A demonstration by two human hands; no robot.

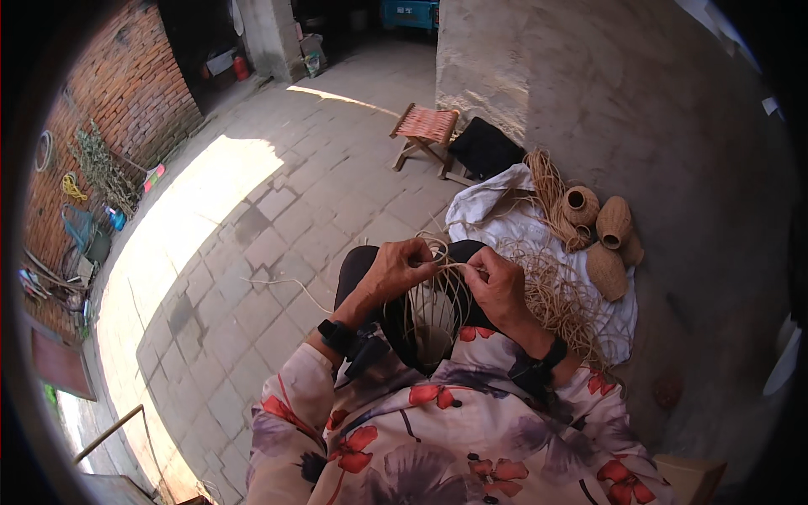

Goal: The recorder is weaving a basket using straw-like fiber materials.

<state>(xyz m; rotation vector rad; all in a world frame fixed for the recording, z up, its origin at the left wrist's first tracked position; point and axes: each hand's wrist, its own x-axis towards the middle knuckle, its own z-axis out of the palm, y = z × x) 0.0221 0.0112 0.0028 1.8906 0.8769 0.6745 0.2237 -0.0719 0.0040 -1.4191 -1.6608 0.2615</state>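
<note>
My left hand (397, 271), closed, pinches pale cord-like strands (447, 266) above my lap. My right hand (494, 286) is closed on a strand just to the right. Below my hands, loose curved strands form an open cage around a pale object (434, 341) between my knees, which I cannot make out. A long loose strand (295, 283) trails out to the left. Beside my right knee, a tangled heap of strands (555, 320) lies on a white sack (614, 328).
Several woven vessels (614, 220) and a dark pad (486, 149) sit at the right, near a folding stool (425, 123). A plastered wall (589, 101) rises behind. A brick wall (109, 101) with leaning items stands left. A blue vehicle (408, 13) is in back.
</note>
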